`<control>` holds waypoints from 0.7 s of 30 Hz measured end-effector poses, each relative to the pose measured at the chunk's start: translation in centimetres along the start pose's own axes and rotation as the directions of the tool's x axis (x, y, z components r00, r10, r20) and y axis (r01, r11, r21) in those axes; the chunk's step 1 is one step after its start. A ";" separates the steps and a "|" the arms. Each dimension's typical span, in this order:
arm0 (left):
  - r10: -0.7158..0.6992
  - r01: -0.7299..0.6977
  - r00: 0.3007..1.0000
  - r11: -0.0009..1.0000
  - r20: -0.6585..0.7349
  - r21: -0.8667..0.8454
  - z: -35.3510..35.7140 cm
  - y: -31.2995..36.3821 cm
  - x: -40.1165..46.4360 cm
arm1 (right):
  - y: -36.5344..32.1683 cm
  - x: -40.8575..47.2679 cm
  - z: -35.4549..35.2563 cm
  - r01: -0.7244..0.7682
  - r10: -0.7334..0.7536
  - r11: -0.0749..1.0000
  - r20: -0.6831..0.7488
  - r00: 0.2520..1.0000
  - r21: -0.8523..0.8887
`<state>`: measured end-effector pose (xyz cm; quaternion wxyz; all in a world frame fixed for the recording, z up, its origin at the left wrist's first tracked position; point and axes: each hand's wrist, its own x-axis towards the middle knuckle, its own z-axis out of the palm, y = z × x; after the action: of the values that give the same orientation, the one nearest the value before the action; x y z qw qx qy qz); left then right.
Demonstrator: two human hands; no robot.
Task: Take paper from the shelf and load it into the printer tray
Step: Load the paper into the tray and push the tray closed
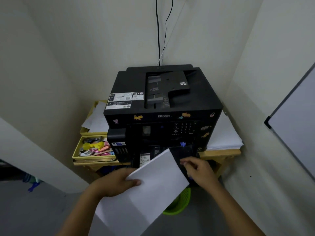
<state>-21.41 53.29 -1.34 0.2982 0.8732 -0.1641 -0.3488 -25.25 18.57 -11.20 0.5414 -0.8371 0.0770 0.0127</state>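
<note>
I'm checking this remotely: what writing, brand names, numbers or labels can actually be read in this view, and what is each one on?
"EPSON": white letters on the front edge of the black printer.
White instruction labels on the printer's lid: print too small to read.
Keypad on the control panel: digits blurred, unreadable.
Small label on the ink tank unit: unreadable.
Diagram sticker inside the front opening: icons only, unreadable.
Paper stack: blank.
</note>
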 end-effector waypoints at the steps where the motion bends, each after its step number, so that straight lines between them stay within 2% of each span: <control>1: 0.001 -0.003 1.000 0.998 -0.020 -0.064 -0.7 0.2 -0.3 | -0.9 0.1 0.0 -0.044 0.046 0.995 -0.018 0.999 0.092; 3: -0.009 -0.006 0.997 0.977 -0.070 -0.213 -1.9 0.9 -0.9 | -3.0 0.1 0.1 -0.139 0.159 0.939 -0.039 0.987 0.316; 4: -0.012 -0.016 0.995 0.959 -0.098 -0.282 -2.3 1.4 -1.2 | -3.8 0.1 0.2 -0.193 0.227 0.873 -0.021 0.974 0.448; 6: -0.026 -0.041 0.988 0.909 -0.154 -0.415 -2.4 1.7 -1.0 | -5.3 0.0 0.7 -0.265 0.303 0.669 0.071 0.950 0.694; 7: -0.044 -0.047 0.983 0.877 -0.177 -0.479 -2.3 1.9 -0.9 | -6.0 -0.2 0.9 -0.274 0.296 0.582 0.114 0.948 0.766; 9: -0.069 -0.065 0.977 0.807 -0.204 -0.587 -2.0 2.0 -0.2 | -7.5 -0.7 1.5 -0.277 0.272 0.529 0.149 0.951 0.802; 14: -0.115 -0.120 0.962 0.632 -0.246 -0.765 -0.2 3.0 2.1 | -10.1 -0.6 2.7 -0.271 0.265 0.630 0.126 0.956 0.728; 17: -0.171 -0.115 0.956 0.530 -0.239 -0.840 1.0 3.9 3.6 | -9.7 0.2 2.6 -0.193 0.248 0.696 0.021 0.969 0.691; 21: -0.182 -0.100 0.960 0.483 -0.212 -0.870 2.3 4.5 5.0 | -8.9 1.1 2.4 -0.135 0.206 0.772 -0.044 0.977 0.621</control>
<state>-19.88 46.47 -2.35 0.7113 0.6430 0.1002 -0.2655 -22.70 24.19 -4.21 0.7757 -0.6042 0.1822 -0.0096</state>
